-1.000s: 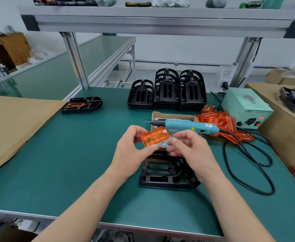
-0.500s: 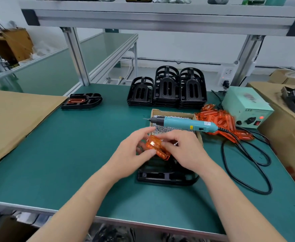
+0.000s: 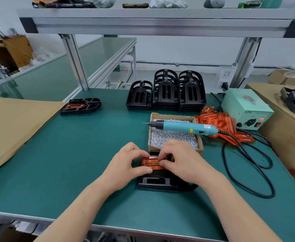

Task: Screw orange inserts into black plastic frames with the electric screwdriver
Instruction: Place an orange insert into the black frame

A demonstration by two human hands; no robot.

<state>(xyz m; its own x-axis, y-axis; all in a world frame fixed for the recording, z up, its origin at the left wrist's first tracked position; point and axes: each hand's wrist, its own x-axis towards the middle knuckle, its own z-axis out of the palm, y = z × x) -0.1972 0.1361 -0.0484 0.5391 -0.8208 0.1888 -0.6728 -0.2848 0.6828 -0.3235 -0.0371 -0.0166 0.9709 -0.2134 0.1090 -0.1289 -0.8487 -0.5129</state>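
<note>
One frame looks done, and I have lots more to go.
On the big green table [image 3: 73, 163], tall stacks of black frames [image 3: 166, 92] wait at the far side. One frame with orange in it [image 3: 81, 106] lies far left. The near black frame [image 3: 153, 182] lies under my hands. My left hand [image 3: 125, 168] and right hand [image 3: 183, 163] both pinch the orange insert [image 3: 151, 163] sitting on it. The electric screwdriver [image 3: 186, 127] lies on the box of screws [image 3: 174, 137]. I think screws come next.
</note>
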